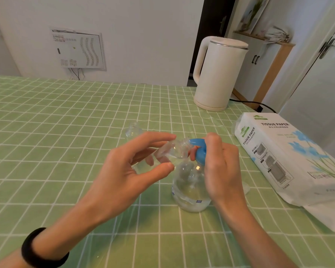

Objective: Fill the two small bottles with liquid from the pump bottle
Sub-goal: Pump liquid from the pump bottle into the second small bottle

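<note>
- Wristband is closest to the camera: a black, soft-looking loop on the left wrist, no trouble there.
- Left hand pinches the small bottle between fingers and thumb. It's tipped almost sideways with its mouth right at the nozzle. The plastic is thin, clear and crinkly-looking, so I'd guess a hard squeeze could dent it and burp liquid back out.
- Right hand is curled over the blue pump head, which is smooth, rounded plastic. A fast press could squirt past that narrow mouth onto the surface — green checked cloth.
- Pump bottle stands under both hands, clear, round-shouldered and low on liquid. Nothing holds its base, so an off-centre push might tip it.
- Second small bottle sits just behind, also clear — easy to knock.
- Further right is a glossy tissue pack, then a matte cream kettle.
</note>
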Available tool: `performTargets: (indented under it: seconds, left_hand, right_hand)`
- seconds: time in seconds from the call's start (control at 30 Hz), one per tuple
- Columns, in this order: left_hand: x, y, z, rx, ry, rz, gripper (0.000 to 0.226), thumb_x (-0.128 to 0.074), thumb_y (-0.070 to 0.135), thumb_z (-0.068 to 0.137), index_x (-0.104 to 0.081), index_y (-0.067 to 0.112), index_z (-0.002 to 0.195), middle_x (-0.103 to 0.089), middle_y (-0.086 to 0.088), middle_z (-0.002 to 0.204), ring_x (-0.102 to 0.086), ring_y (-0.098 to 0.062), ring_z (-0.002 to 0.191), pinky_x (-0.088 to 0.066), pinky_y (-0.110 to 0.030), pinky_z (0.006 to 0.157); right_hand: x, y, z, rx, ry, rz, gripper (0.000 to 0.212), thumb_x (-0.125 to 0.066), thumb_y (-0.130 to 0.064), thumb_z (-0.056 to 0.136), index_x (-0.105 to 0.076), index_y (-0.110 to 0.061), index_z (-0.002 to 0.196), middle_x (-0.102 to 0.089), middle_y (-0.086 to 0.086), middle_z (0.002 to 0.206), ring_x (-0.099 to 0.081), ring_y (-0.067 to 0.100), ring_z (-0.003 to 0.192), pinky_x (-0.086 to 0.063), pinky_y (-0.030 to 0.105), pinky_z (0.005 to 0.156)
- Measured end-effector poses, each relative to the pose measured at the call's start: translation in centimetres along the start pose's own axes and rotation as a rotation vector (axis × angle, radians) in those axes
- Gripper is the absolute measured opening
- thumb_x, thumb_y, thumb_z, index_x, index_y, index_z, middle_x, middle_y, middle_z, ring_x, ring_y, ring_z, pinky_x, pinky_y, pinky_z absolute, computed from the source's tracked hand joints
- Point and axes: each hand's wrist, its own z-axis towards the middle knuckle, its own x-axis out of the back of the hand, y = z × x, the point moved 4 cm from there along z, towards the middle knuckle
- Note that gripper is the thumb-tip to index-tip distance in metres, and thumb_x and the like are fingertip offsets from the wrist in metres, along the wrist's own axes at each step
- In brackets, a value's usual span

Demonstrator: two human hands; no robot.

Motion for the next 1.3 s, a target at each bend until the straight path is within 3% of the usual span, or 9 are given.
performTargets:
  seconds: [0.17, 0.3, 0.47, 0.57, 0.73, 0.83, 0.97, 1.13, 1.3]
  left_hand:
    - [-0.1, 0.0, -0.1, 0.003, 0.001, -0.012, 0.044, -0.076, 0.034, 0.088, -0.068, 0.035, 0.131, -0.076, 0.013, 0.124, -0.075, -0.018, 0.114, -0.059, -0.036, 0.099]
    - [-0.1, 0.3, 0.0, -0.005, 0.004, -0.002, 0.043, -0.077, 0.034, 0.088, -0.068, 0.036, 0.130, -0.076, 0.015, 0.122, -0.076, -0.015, 0.111, -0.059, -0.034, 0.098]
    - [0.1, 0.8, 0.1, -0.027, 0.023, -0.007, 0.043, -0.077, 0.034, 0.087, -0.069, 0.035, 0.130, -0.076, 0.016, 0.121, -0.077, -0.013, 0.108, -0.058, -0.028, 0.097]
    - [0.2, 1.0, 0.1, -0.032, 0.022, -0.004, 0.044, -0.077, 0.033, 0.086, -0.070, 0.035, 0.129, -0.077, 0.015, 0.119, -0.077, -0.011, 0.107, -0.057, -0.024, 0.098]
    - [0.4, 1.2, 0.2, -0.040, 0.024, 0.031, 0.044, -0.078, 0.034, 0.085, -0.069, 0.039, 0.127, -0.077, 0.017, 0.120, -0.077, -0.011, 0.107, -0.057, -0.028, 0.097]
    - [0.5, 1.4, 0.2, -0.051, 0.019, 0.070, 0.043, -0.078, 0.035, 0.086, -0.070, 0.035, 0.128, -0.077, 0.017, 0.117, -0.077, -0.012, 0.106, -0.058, -0.029, 0.096]
    - [0.6, 1.5, 0.3, -0.055, 0.007, 0.085, 0.044, -0.077, 0.035, 0.087, -0.069, 0.036, 0.130, -0.076, 0.019, 0.120, -0.076, -0.011, 0.108, -0.057, -0.029, 0.098]
    - [0.4, 2.0, 0.4, -0.076, -0.008, 0.108, 0.045, -0.076, 0.037, 0.088, -0.067, 0.038, 0.131, -0.073, 0.026, 0.123, -0.074, -0.004, 0.110, -0.056, -0.022, 0.096]
    - [0.4, 1.8, 0.3, -0.060, -0.027, 0.139, 0.044, -0.075, 0.039, 0.087, -0.068, 0.037, 0.130, -0.074, 0.024, 0.120, -0.074, -0.006, 0.110, -0.057, -0.023, 0.094]
  right_hand:
    - [-0.2, -0.1, -0.2, -0.083, -0.034, -0.015, 0.064, -0.029, -0.059, 0.096, -0.060, -0.033, 0.046, -0.053, 0.009, 0.053, -0.046, 0.019, 0.053, -0.046, 0.045, 0.060]
    - [0.0, -0.2, -0.2, -0.143, -0.112, 0.034, 0.072, -0.032, -0.070, 0.094, -0.067, -0.019, 0.058, -0.062, 0.021, 0.065, -0.054, 0.035, 0.062, -0.051, 0.059, 0.074]
    - [2.1, -1.1, 1.5, -0.249, -0.155, -0.007, 0.072, -0.029, -0.075, 0.095, -0.083, -0.029, 0.087, -0.083, -0.007, 0.098, -0.075, 0.006, 0.101, -0.049, 0.041, 0.100]
    - [3.0, -3.5, 4.2, -0.252, -0.157, -0.158, 0.063, -0.033, -0.058, 0.108, -0.081, -0.023, 0.089, -0.083, -0.015, 0.095, -0.075, -0.006, 0.093, -0.047, 0.034, 0.097]
    - [1.6, -5.6, 6.5, -0.337, -0.336, -0.215, 0.081, -0.023, -0.060, 0.111, -0.084, -0.013, 0.086, -0.084, -0.003, 0.083, -0.080, 0.006, 0.079, -0.053, 0.020, 0.071]
    - [-0.1, -4.6, 6.7, -0.362, -0.425, -0.267, 0.088, -0.016, -0.066, 0.109, -0.085, -0.015, 0.088, -0.084, -0.005, 0.084, -0.081, 0.007, 0.083, -0.052, 0.025, 0.080]
    - [-1.1, -3.0, 6.7, -0.374, -0.477, -0.370, 0.080, -0.021, -0.059, 0.111, -0.086, -0.021, 0.086, -0.084, -0.011, 0.087, -0.077, 0.004, 0.088, -0.050, 0.030, 0.098]
    - [-0.8, -2.6, 6.8, -0.392, -0.500, -0.573, 0.058, -0.035, -0.053, 0.102, -0.084, -0.041, 0.074, -0.080, -0.014, 0.095, -0.070, 0.011, 0.098, -0.049, 0.033, 0.090]
    - [-1.0, -1.9, 6.4, -0.446, -0.494, -0.591, 0.042, -0.047, -0.032, 0.100, -0.079, -0.018, 0.076, -0.075, -0.013, 0.083, -0.065, 0.011, 0.083, -0.043, 0.029, 0.070]
